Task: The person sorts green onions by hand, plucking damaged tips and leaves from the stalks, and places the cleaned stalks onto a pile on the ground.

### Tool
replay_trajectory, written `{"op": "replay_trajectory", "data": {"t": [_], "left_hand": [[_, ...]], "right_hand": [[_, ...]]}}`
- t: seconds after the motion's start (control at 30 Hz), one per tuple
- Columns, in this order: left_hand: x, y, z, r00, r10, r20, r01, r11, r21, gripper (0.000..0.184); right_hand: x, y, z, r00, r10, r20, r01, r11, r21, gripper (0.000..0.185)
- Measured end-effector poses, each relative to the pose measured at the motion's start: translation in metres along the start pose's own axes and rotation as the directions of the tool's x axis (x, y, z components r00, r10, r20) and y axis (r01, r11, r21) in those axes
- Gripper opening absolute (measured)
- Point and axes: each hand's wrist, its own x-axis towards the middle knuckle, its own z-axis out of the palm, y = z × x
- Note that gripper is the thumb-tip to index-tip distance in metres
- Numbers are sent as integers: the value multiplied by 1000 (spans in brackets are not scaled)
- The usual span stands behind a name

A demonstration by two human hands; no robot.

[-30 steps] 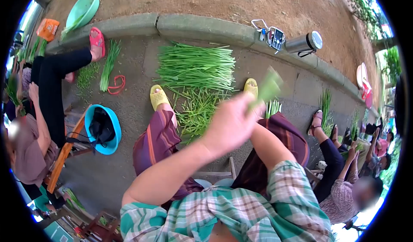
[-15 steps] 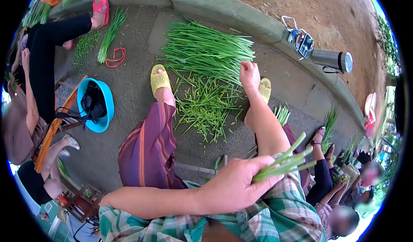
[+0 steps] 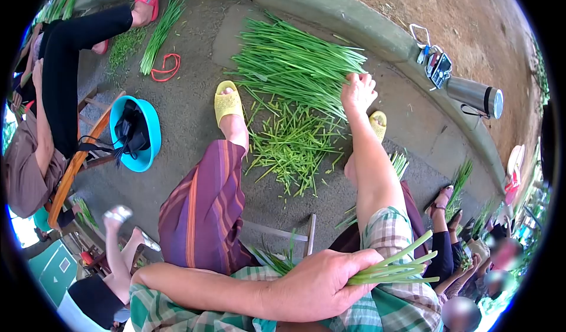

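Note:
My left hand (image 3: 330, 282) is closed around a small bunch of green stalks (image 3: 401, 268), like garlic chives, in front of my body. Their pale ends stick out to the right, and the leafy ends show on the other side of the hand. My right hand (image 3: 358, 93) reaches down to the right end of a large pile of long green stalks (image 3: 295, 55) on the ground. Its fingers are bent and apart, at the stalk ends, and I see nothing held in them. Below the pile lies a heap of short cut pieces (image 3: 295, 149), between my feet in yellow slippers (image 3: 228, 103).
A blue basin (image 3: 154, 137) with a black bag stands at left beside a wooden chair (image 3: 76, 167) and a seated person. Red string (image 3: 167, 66) lies near another stalk bundle (image 3: 163, 34). A steel flask (image 3: 474, 96) and keys rest along the curb (image 3: 336, 13). More people sit at right.
My right hand has loosened from a closed pinch to spread, bent fingers near the pile's end. My left hand still holds its bunch, slightly lower. The view has shifted a little.

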Motion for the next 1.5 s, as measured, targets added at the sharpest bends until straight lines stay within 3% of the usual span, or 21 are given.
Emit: {"op": "replay_trajectory", "data": {"t": [0.2, 0.27, 0.33, 0.4, 0.47, 0.53, 0.63, 0.67, 0.73, 0.77, 0.8, 0.87, 1.03, 1.13, 1.2, 1.27, 1.37, 1.4, 1.5], "left_hand": [[2, 7, -2, 1000, 1, 4, -1, 1000, 3, 21], [2, 8, -1, 998, 65, -3, -64, 992, 113, 20], [3, 6, 1, 996, 86, -18, -83, 987, 135, 19], [4, 4, 3, 994, 97, -46, -86, 978, 189, 19], [6, 4, 5, 995, 88, -43, -77, 974, 212, 20], [12, -5, 8, 987, 129, -95, -100, 961, 259, 22], [20, -2, 7, 990, 99, -99, -64, 948, 312, 26], [21, -3, 7, 989, 95, -112, -52, 939, 339, 26], [30, -12, 7, 963, 222, -155, -150, 914, 378, 25], [32, -16, 6, 943, 281, -176, -178, 876, 447, 25], [35, -15, 5, 919, 346, -188, -208, 831, 516, 24], [38, -11, 3, 905, 361, -227, -140, 754, 642, 19], [43, 9, -13, 751, 607, -260, -141, 532, 835, 18], [47, 22, -20, 653, 718, -241, -130, 420, 898, 26], [47, 30, -24, 606, 762, -227, -119, 369, 922, 32], [48, 35, -28, 421, 902, -96, -137, 168, 976, 38], [47, 36, -32, 474, 879, -47, -111, 113, 987, 40], [47, 35, -34, 500, 866, -29, -106, 94, 990, 40], [49, 35, -37, 519, 854, -36, -113, 111, 987, 40]], "right_hand": [[-13, 5, -4, 1000, -26, -5, 26, 993, 112, 20], [-21, 8, -10, 1000, -23, 17, 20, 986, 168, 20], [-24, 15, -8, 997, -74, 11, 65, 931, 359, 20], [-28, 16, -14, 995, -103, -3, 97, 925, 368, 21], [-31, 10, -22, 994, -47, 101, -3, 894, 448, 25], [-33, 10, -19, 998, -50, 29, 31, 885, 465, 27], [-31, 4, -27, 974, 67, 217, -202, 692, 693, 30], [-32, 4, -33, 976, 60, 207, -190, 695, 694, 30], [-36, -14, -81, 892, 85, 444, -424, 495, 758, 29], [-38, -21, -97, 870, 100, 483, -476, 427, 769, 26], [-37, -21, -109, 879, 97, 468, -461, 432, 775, 26], [-34, -19, -136, 814, 37, 580, -561, 309, 768, 25], [-42, -33, -235, 824, -119, 554, -538, 144, 831, 26], [-54, -25, -276, 849, -250, 466, -437, 165, 884, 26], [-81, -38, -313, 890, -253, 379, -361, 114, 925, 33], [-100, -37, -328, 931, -120, 343, -312, 221, 924, 33], [-113, -35, -352, 903, -242, 355, -275, 308, 911, 32], [-117, -37, -358, 901, -243, 358, -280, 304, 911, 32], [-125, -46, -373, 945, -194, 264, -139, 492, 859, 34]]}}
